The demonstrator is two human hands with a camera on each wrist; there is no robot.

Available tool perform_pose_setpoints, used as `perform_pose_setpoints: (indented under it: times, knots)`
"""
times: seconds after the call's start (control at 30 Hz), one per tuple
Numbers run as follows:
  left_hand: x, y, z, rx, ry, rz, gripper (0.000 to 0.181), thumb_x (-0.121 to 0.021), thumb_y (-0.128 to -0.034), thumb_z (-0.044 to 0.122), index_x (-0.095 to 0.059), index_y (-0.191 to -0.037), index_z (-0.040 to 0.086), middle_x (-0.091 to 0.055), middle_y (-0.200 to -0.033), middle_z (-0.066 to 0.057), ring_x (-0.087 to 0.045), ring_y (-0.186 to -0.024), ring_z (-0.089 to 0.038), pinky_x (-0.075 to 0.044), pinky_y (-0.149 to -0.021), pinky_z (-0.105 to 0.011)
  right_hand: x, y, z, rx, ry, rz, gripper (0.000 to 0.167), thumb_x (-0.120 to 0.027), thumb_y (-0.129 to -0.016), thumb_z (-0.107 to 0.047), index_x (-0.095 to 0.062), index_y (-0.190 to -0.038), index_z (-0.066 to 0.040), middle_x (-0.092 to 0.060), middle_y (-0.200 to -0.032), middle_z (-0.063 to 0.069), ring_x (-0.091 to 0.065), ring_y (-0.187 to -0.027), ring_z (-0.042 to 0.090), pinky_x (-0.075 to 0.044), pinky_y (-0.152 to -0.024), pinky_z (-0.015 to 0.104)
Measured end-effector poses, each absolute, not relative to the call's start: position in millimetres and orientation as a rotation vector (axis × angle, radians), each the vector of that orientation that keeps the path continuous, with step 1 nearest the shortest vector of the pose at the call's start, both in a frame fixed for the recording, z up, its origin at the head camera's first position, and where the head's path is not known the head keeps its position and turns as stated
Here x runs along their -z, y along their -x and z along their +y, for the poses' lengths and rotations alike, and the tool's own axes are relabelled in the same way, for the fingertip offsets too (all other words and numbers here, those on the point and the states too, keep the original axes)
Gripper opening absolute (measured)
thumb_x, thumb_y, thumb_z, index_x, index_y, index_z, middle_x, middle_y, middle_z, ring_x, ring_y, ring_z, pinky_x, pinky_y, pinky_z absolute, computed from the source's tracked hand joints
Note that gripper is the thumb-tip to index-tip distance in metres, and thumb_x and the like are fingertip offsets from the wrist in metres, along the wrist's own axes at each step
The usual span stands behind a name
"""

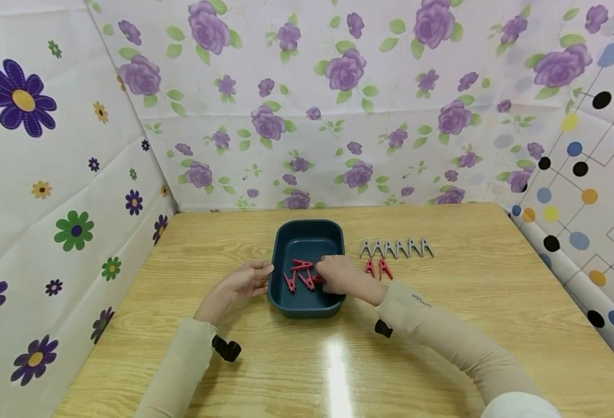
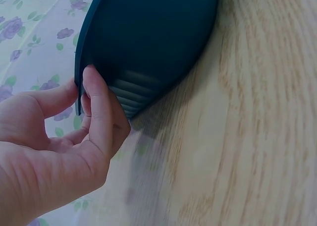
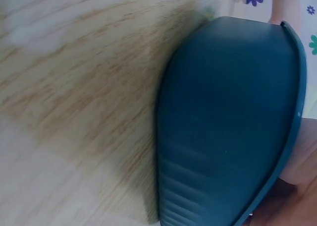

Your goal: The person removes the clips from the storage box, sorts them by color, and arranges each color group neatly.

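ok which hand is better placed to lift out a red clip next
Probably the right hand: it reaches into the tub by the red clips; the left hand holds the rim.

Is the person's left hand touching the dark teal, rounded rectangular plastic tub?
Touching: the left wrist view shows the left hand pinching the tub by its rim, with no gap visible.

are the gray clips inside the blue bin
No, the gray clips lie in a row on the table, beside the blue bin.
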State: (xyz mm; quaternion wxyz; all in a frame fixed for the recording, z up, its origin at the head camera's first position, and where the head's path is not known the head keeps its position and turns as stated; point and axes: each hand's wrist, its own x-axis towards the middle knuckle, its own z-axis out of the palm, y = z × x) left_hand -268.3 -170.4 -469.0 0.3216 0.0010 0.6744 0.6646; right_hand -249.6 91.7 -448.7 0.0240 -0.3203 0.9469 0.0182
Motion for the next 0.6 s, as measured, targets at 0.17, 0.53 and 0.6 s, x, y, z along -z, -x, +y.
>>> perform_pose_setpoints:
  times: [0.17,0.53,0.6]
  knots:
    - [470.6,269.1,-170.6,-1.750,-0.001,1.771,0.031,-0.052,-0.1011,0.021,-0.052,-0.124,-0.001,-0.066,-0.085,0.002,-0.061,-0.071,-0.007,-0.054,-0.068,-0.022,445.9,251.2,99.0,0.149,1.038,2.958,0.012,-0.074,-0.083,-0.015,-0.065,-0.089,-0.009,-0.052,-0.076,0.003,-0.043,-0.064,0.014,-0.031,-0.052,0.026]
    - [469.3,269.3,-169.7,-1.748,0.026,1.780,0.037,-0.053,-0.1009,0.020,-0.047,-0.130,-0.003,-0.066,-0.087,0.001,-0.061,-0.072,-0.008,-0.054,-0.069,-0.022,446.5,250.4,117.0,0.602,0.984,3.034,0.024,-0.069,-0.088,-0.014,-0.065,-0.111,-0.011,-0.062,-0.098,0.005,-0.054,-0.080,0.014,-0.048,-0.065,0.026]
    - [468.9,269.4,-169.4,-1.750,0.029,1.779,0.039,-0.053,-0.1009,0.019,-0.046,-0.132,-0.003,-0.066,-0.088,0.001,-0.061,-0.073,-0.008,-0.054,-0.069,-0.022,446.3,249.2,120.4,0.702,0.961,3.033,0.025,-0.068,-0.088,-0.013,-0.064,-0.113,-0.010,-0.062,-0.101,0.006,-0.057,-0.083,0.016,-0.050,-0.068,0.027]
